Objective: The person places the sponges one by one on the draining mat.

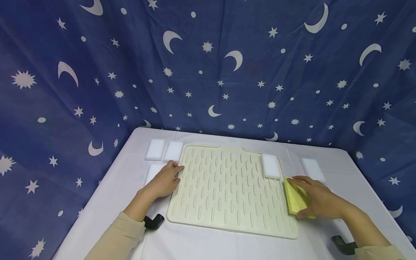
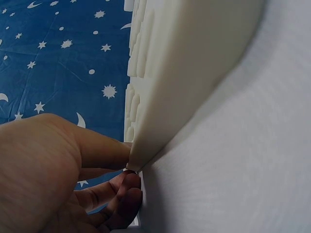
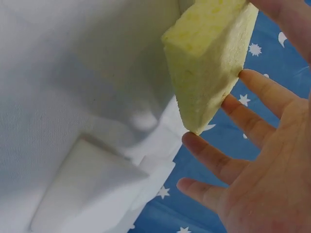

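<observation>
A cream drying mat [image 1: 224,187] with rows of raised oval ridges lies on the white table. At its left edge, my left hand [image 1: 167,179] pinches the rim; in the left wrist view the thumb meets the mat's side [image 2: 170,87] while other fingers curl beside it. My right hand [image 1: 320,198] grips a yellow sponge [image 1: 297,196] between thumb and fingertips, tilted at the mat's right edge. Seen from the right wrist, the sponge [image 3: 209,58] stands on a slant above the cloth. A white sponge [image 1: 271,166] rests on the mat's upper right corner.
Several other white sponges lie about: two at the back left [image 1: 155,150] [image 1: 173,151], one [image 1: 153,171] partly behind my left hand, one [image 1: 313,169] beyond my right hand. A star-patterned blue curtain [image 1: 208,72] hangs behind the table [image 1: 234,249]. Black straps [image 1: 154,221] show at my wrists.
</observation>
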`<state>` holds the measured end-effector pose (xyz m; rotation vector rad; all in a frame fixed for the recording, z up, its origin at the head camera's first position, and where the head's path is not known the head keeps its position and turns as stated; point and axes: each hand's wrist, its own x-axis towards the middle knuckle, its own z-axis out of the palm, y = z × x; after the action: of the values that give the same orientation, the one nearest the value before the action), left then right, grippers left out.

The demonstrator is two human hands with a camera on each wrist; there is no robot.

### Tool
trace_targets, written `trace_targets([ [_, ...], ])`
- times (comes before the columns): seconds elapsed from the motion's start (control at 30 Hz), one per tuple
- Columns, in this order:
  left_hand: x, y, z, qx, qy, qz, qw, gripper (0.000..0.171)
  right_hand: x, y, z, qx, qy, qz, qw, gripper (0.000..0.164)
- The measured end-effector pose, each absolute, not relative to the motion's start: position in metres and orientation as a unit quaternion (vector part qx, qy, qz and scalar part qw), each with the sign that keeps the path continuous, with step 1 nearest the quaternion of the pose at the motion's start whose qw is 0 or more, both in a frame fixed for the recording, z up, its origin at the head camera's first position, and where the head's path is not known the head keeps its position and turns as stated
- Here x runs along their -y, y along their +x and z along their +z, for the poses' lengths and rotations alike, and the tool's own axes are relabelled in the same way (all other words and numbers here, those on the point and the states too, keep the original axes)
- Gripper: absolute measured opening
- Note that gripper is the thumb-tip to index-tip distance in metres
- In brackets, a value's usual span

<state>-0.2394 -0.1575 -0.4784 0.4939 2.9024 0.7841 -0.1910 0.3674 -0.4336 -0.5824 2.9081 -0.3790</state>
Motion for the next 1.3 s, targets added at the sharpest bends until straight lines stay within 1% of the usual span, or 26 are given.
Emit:
trace_targets([
  [0.17,0.158,-0.239,-0.479,-0.952,0.163,0.256,0.043,0.049,-0.360,-0.190,-0.432,-0.966,-0.213,-0.132,0.062,0.111],
  [0.5,0.158,-0.239,-0.480,-0.952,0.161,0.258,0.042,0.049,-0.343,-0.189,-0.431,-0.960,-0.229,-0.147,0.060,0.109],
  [0.77,0.158,-0.240,-0.479,-0.952,0.158,0.260,0.045,0.050,-0.330,-0.189,-0.432,-0.960,-0.229,-0.145,0.068,0.108],
  [0.9,0.158,-0.241,-0.479,-0.951,0.155,0.264,0.048,0.050,-0.325,-0.190,-0.433,-0.958,-0.238,-0.147,0.062,0.108],
  [1.3,0.157,-0.239,-0.479,-0.950,0.162,0.264,0.046,0.049,-0.318,-0.194,-0.438,-0.957,-0.240,-0.149,0.066,0.108],
])
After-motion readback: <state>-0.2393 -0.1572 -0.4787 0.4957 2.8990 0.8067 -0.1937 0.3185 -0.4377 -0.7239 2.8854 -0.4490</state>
